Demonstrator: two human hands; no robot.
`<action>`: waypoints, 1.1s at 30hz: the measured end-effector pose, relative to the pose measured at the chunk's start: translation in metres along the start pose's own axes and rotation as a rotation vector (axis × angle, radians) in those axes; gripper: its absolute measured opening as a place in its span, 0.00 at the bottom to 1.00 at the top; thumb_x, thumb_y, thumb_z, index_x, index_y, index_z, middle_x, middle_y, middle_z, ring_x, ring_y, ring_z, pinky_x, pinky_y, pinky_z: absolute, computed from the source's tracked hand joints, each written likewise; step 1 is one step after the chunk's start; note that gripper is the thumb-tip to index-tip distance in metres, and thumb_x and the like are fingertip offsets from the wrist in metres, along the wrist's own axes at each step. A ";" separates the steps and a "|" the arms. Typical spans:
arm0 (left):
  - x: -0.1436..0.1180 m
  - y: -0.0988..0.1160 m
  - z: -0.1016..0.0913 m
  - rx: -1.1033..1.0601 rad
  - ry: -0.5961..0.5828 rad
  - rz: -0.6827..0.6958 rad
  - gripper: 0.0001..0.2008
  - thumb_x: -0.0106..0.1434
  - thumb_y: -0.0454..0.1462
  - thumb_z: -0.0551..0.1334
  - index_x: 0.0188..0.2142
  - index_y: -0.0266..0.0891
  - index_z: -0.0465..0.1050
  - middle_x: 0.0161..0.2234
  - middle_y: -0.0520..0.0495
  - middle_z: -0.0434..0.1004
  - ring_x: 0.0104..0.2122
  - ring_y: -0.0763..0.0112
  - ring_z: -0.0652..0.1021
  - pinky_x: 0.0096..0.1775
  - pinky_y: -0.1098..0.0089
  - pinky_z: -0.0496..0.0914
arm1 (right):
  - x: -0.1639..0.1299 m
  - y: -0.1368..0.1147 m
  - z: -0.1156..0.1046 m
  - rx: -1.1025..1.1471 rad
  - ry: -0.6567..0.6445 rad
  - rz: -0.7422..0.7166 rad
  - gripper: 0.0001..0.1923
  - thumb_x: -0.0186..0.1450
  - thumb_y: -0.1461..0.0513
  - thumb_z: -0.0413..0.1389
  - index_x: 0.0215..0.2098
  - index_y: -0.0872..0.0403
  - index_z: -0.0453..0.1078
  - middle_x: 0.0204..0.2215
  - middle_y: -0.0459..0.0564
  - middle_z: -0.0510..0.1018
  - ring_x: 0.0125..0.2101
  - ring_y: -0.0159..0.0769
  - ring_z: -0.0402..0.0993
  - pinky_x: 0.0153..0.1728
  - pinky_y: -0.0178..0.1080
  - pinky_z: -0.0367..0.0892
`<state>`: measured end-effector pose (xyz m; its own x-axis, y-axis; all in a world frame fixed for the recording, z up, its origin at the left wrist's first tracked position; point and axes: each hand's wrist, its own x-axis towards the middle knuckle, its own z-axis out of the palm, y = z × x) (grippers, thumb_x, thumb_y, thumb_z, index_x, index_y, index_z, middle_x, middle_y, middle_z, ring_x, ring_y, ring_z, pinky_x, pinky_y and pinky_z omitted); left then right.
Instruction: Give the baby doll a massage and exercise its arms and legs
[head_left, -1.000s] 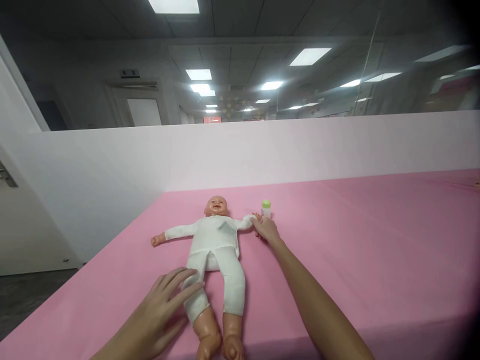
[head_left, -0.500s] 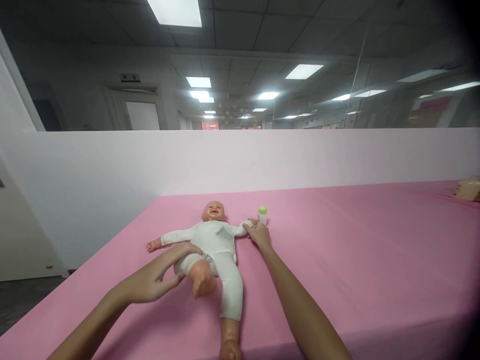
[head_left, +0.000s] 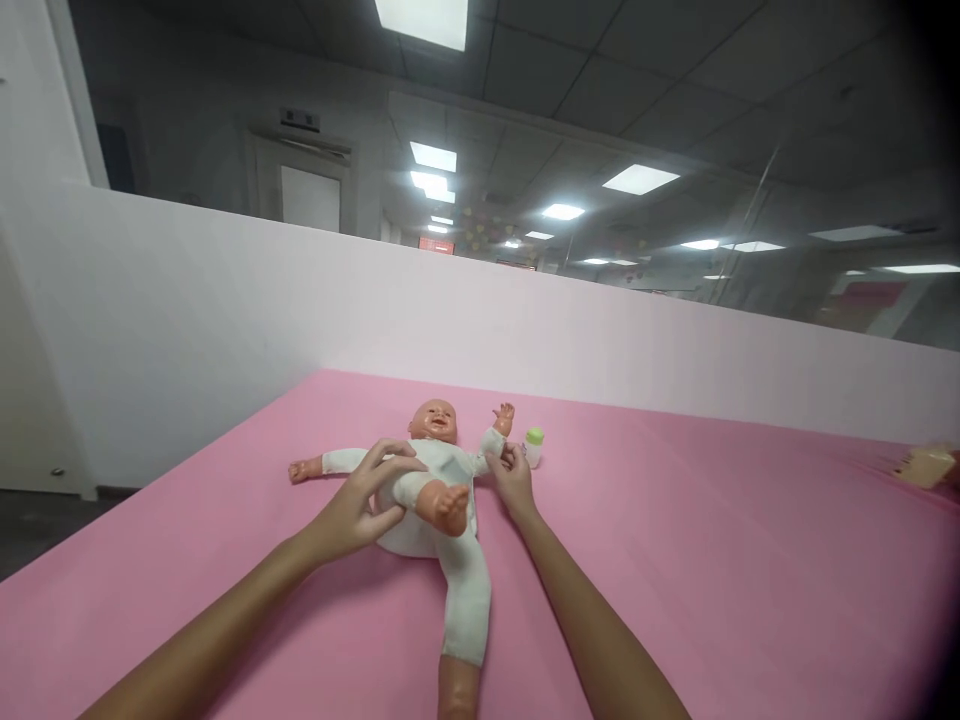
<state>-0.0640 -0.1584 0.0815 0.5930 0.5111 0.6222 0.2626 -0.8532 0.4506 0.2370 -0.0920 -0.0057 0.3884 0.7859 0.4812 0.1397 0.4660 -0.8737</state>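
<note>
A baby doll with a white cloth body lies on its back on the pink-covered table, head away from me. My left hand is wrapped round the doll's bent leg at the left, lifting it over the belly. That leg's bare foot points toward me. With its fingertips, my right hand pinches the doll's arm at the right, which is bent with its small hand raised. Just beyond my right fingers stands a small white bottle with a green cap.
A low white wall with glass above it runs along the table's far side. A beige object, cut off by the frame, lies at the far right. At the left is a white door.
The doll's left-side leg has been raised and bent further up toward its belly by my left hand. Its right-side arm has been bent upward by my right hand. The view has tilted.
</note>
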 end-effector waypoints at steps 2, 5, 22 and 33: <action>-0.002 -0.001 0.002 0.023 -0.029 -0.030 0.24 0.67 0.32 0.57 0.60 0.51 0.69 0.58 0.43 0.60 0.60 0.54 0.65 0.53 0.61 0.72 | -0.003 -0.001 0.002 0.022 -0.035 -0.033 0.13 0.60 0.55 0.61 0.38 0.51 0.66 0.37 0.48 0.78 0.38 0.40 0.76 0.40 0.41 0.71; -0.004 -0.002 0.009 0.009 -0.082 -0.062 0.26 0.68 0.31 0.55 0.63 0.54 0.67 0.56 0.43 0.59 0.58 0.56 0.66 0.49 0.64 0.73 | -0.008 -0.003 0.005 0.019 -0.068 -0.049 0.14 0.60 0.56 0.62 0.42 0.50 0.66 0.40 0.48 0.78 0.39 0.39 0.76 0.41 0.41 0.71; -0.003 -0.010 0.013 0.105 0.128 0.063 0.19 0.63 0.33 0.65 0.53 0.47 0.76 0.45 0.46 0.67 0.47 0.61 0.73 0.51 0.61 0.71 | -0.022 -0.013 0.004 -0.179 -0.198 -0.184 0.14 0.66 0.56 0.58 0.48 0.49 0.71 0.46 0.50 0.79 0.47 0.43 0.75 0.50 0.47 0.70; 0.003 -0.006 0.016 0.115 0.187 -0.045 0.18 0.60 0.32 0.64 0.50 0.43 0.74 0.45 0.46 0.75 0.46 0.61 0.76 0.49 0.62 0.71 | -0.027 -0.023 0.006 -0.225 -0.243 -0.221 0.14 0.63 0.56 0.59 0.46 0.50 0.72 0.44 0.51 0.79 0.45 0.45 0.74 0.47 0.47 0.71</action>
<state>-0.0519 -0.1532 0.0707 0.4304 0.5501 0.7157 0.3767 -0.8300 0.4114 0.2181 -0.1214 0.0015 0.1038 0.7626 0.6385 0.4025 0.5549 -0.7281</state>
